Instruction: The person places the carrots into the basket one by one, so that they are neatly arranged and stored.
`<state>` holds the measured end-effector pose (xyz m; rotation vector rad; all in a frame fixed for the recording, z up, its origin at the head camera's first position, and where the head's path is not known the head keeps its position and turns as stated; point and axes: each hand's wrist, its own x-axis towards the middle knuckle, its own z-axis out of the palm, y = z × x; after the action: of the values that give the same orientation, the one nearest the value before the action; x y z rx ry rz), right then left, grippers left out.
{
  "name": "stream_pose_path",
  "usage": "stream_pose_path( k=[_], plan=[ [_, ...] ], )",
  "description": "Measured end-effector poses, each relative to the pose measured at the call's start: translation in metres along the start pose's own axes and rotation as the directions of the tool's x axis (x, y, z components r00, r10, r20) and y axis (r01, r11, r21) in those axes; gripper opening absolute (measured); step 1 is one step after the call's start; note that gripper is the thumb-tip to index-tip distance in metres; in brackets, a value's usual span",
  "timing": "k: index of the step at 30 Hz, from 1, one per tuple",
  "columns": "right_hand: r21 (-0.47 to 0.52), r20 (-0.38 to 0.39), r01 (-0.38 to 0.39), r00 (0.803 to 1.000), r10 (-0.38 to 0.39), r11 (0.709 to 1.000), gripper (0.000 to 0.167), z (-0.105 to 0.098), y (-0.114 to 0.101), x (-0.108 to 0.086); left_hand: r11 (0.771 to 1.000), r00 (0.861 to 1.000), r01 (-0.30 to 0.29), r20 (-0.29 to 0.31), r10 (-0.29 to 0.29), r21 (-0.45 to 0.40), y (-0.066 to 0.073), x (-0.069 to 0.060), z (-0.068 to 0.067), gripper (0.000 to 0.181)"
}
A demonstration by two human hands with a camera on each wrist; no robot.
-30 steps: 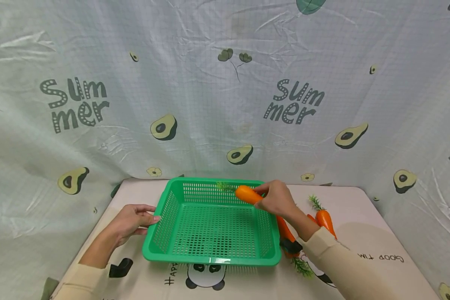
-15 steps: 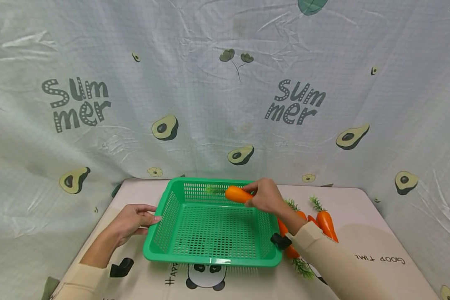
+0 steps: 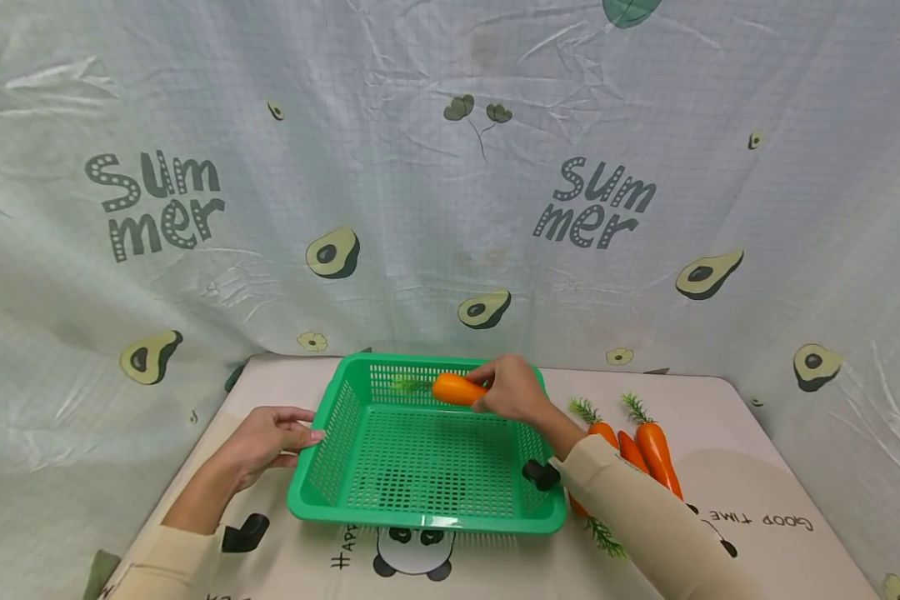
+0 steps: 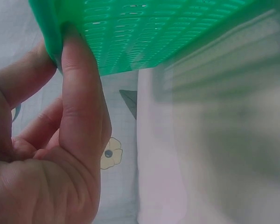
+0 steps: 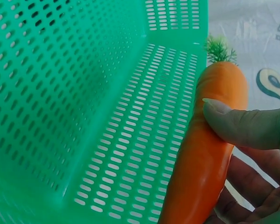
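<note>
A green plastic basket (image 3: pixel 426 523) with slotted walls stands on the table, its inside bare. My left hand (image 3: pixel 266 442) pinches its left rim between thumb and fingers; the left wrist view shows the thumb (image 4: pixel 79 88) against the basket wall (image 4: pixel 144 32). Over the back right part of the basket, my right hand (image 3: pixel 513 389) grips an orange carrot (image 3: pixel 456 389), leafy green top pointing left. In the right wrist view the thumb (image 5: pixel 242 123) presses along the carrot (image 5: pixel 200 154), with the fingers behind it. The carrot lies near the back wall, above the basket floor.
Several more carrots (image 3: pixel 656 454) lie on the table right of the basket, one partly hidden by the right forearm. The pale table (image 3: pixel 750 433) has printed pandas and words. A cloth (image 3: pixel 420 183) with avocado prints hangs behind and at both sides.
My right hand has moved left with the carrot, further over the basket. More of the carrots on the table show now. The left hand stays on the rim.
</note>
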<state>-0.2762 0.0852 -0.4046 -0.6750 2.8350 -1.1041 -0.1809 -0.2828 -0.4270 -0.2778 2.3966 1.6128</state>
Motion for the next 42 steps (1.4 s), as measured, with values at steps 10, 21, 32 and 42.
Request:
stream_pose_path(
  k=[10,21,32,42],
  plan=[
    [0.000,0.032,-0.019,0.999,0.019,1.000,0.040,0.016,0.000,0.015,1.000,1.000,-0.004,0.013,0.004,-0.004,-0.001,0.001,-0.001,0.060],
    [0.050,0.049,-0.063,0.997,0.061,0.997,0.038,0.029,0.006,0.027,1.000,1.000,-0.008,0.030,0.009,-0.010,-0.001,0.002,-0.002,0.060],
    [0.052,0.053,-0.096,0.994,0.093,0.994,0.037,0.041,0.009,0.038,1.000,1.000,0.005,0.023,-0.004,-0.017,-0.001,0.003,-0.003,0.059],
    [0.004,0.067,-0.080,0.995,0.079,0.997,0.035,0.052,0.011,0.041,1.000,1.000,0.003,0.028,-0.003,-0.016,-0.001,0.003,-0.002,0.060]
  ],
)
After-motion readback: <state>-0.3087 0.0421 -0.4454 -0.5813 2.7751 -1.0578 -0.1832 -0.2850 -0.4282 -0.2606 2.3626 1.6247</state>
